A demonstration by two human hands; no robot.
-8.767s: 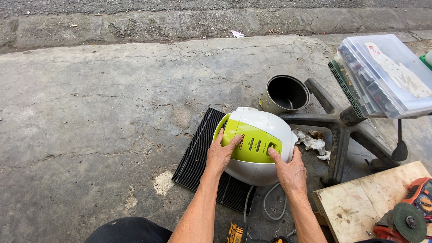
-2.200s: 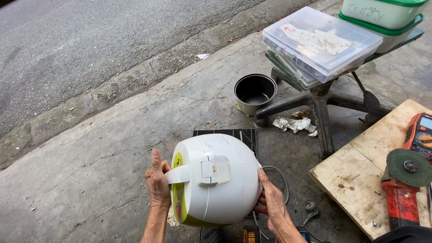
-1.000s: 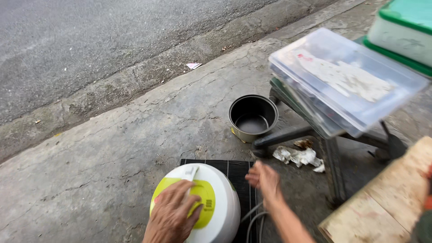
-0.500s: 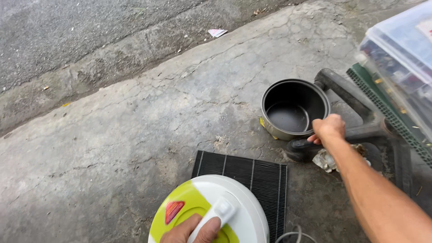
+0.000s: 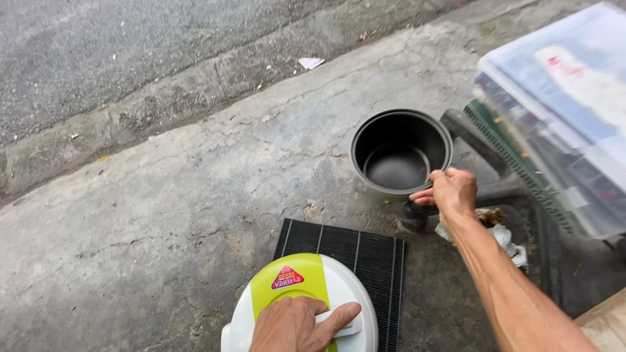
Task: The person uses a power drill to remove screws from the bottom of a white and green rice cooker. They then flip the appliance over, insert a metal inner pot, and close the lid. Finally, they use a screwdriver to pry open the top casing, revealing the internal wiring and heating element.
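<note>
While left hand (image 5: pixel 297 324) rests on cooker lid (image 5: pixel 306 300) | right hand (image 5: pixel 451 192) grips pot (image 5: pixel 400 151)

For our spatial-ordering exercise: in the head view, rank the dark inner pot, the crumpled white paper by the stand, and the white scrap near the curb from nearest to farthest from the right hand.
Measured from the right hand:
1. Dark inner pot: touching, fingers at its rim.
2. Crumpled white paper: just beside the forearm, lower right.
3. White scrap: far up-left, by the curb.
</note>
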